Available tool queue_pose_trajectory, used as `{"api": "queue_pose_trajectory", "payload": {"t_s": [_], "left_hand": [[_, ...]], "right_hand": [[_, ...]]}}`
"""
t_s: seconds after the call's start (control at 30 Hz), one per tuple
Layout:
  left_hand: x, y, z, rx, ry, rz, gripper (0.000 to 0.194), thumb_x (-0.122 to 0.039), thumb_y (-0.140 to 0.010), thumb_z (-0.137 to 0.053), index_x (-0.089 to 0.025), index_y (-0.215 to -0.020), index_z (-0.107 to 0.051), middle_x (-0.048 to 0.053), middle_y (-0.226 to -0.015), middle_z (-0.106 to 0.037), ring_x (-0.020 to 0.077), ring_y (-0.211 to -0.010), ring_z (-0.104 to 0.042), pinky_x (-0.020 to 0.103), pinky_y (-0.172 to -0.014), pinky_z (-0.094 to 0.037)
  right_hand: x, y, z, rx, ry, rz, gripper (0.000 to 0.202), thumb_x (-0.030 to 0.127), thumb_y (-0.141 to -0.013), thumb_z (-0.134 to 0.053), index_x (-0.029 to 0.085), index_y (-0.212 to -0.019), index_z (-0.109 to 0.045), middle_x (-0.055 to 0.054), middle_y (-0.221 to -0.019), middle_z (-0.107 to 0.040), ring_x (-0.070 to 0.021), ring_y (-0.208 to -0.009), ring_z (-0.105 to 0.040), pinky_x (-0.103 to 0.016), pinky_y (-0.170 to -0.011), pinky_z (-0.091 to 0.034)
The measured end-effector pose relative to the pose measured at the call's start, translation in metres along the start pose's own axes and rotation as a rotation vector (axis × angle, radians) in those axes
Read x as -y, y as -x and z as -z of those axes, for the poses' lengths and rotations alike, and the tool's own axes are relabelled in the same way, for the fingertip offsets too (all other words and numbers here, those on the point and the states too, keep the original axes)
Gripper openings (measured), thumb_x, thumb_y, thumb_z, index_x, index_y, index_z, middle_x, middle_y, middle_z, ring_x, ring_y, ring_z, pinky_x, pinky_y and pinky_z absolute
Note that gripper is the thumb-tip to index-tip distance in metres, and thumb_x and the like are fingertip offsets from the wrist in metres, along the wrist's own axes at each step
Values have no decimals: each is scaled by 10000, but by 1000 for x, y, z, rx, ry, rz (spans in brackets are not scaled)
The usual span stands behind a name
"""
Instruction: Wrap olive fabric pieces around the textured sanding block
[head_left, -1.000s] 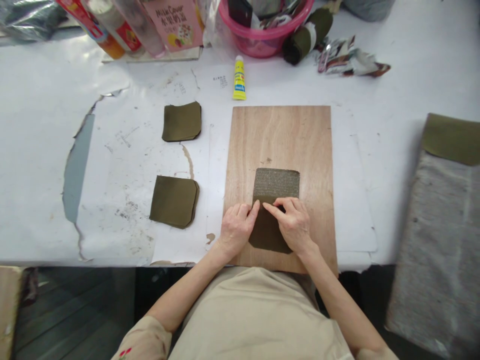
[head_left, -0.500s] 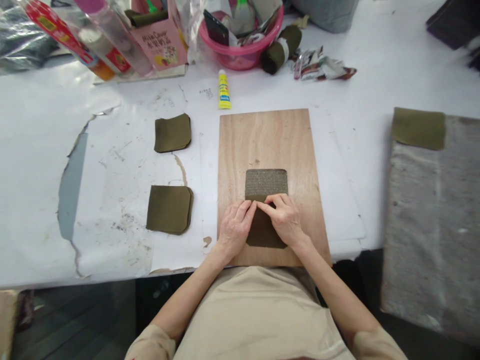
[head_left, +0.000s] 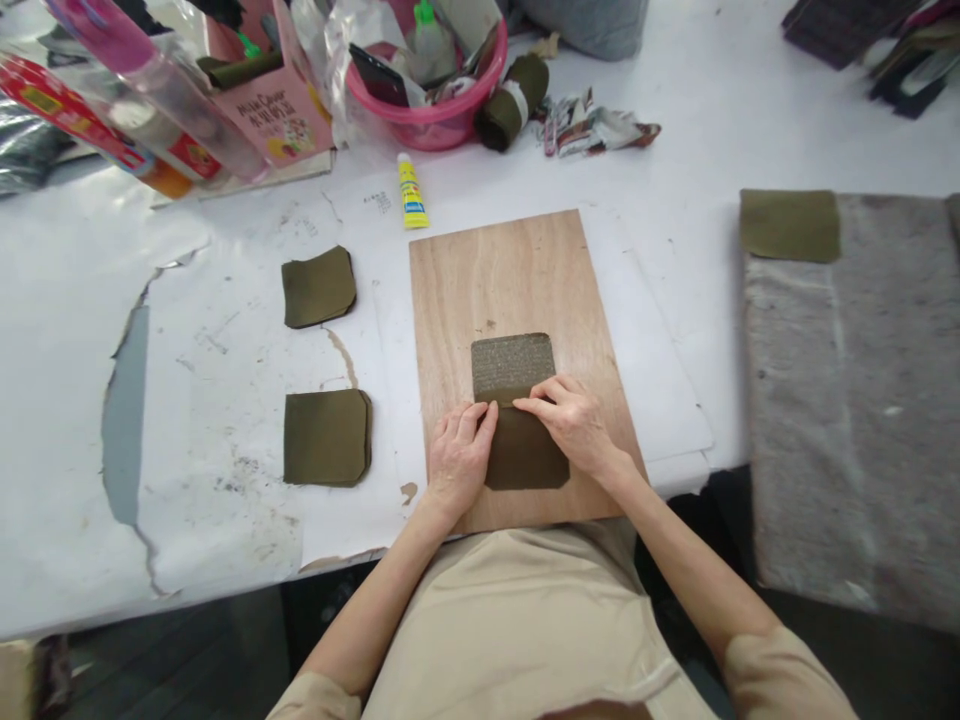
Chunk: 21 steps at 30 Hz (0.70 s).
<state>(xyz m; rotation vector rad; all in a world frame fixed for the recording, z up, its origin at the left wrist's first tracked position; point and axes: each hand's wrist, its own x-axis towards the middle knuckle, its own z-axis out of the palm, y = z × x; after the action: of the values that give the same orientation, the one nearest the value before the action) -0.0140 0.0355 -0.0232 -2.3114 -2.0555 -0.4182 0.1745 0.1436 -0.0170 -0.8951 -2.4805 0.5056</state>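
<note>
A dark olive fabric piece [head_left: 527, 450] lies on the wooden board [head_left: 502, 270], its upper edge folded in a narrow strip. Above that edge shows a textured grey-green piece [head_left: 512, 362], partly overlapped by it. My left hand [head_left: 459, 455] has its thumb and fingers closed together at the left end of the fold. At the fold's middle and right, my right hand [head_left: 574, 420] pinches the edge between thumb and forefinger. Whatever lies under the fingertips is hidden.
Two stacks of olive pieces, an upper [head_left: 319, 287] and a lower [head_left: 326, 438], sit left of the board. Behind it are a yellow tube [head_left: 412, 192], a pink basket [head_left: 427, 120] and an olive roll [head_left: 513, 102]. A grey felt-like slab [head_left: 855, 400] stands at the right.
My right hand has moved slightly right along the fold, away from my left hand, so more of the folded edge shows between them. The whole view has shifted and tilted a little.
</note>
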Motion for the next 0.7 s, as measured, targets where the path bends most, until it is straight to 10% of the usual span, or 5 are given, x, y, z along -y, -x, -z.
{"api": "queue_pose_trajectory", "payload": {"t_s": [0.7], "left_hand": [[-5, -13, 14, 187, -131, -129, 463, -118, -924, -486, -130, -1386, -451, 156, -1206, -599, 286, -1209, -519, 453, -1006, -426]], "right_hand": [[-15, 8, 10, 14, 49, 73, 221, 169, -948, -536, 227, -1067, -713, -51, -927, -633, -179, -929, -509, -321, -842, -420]]}}
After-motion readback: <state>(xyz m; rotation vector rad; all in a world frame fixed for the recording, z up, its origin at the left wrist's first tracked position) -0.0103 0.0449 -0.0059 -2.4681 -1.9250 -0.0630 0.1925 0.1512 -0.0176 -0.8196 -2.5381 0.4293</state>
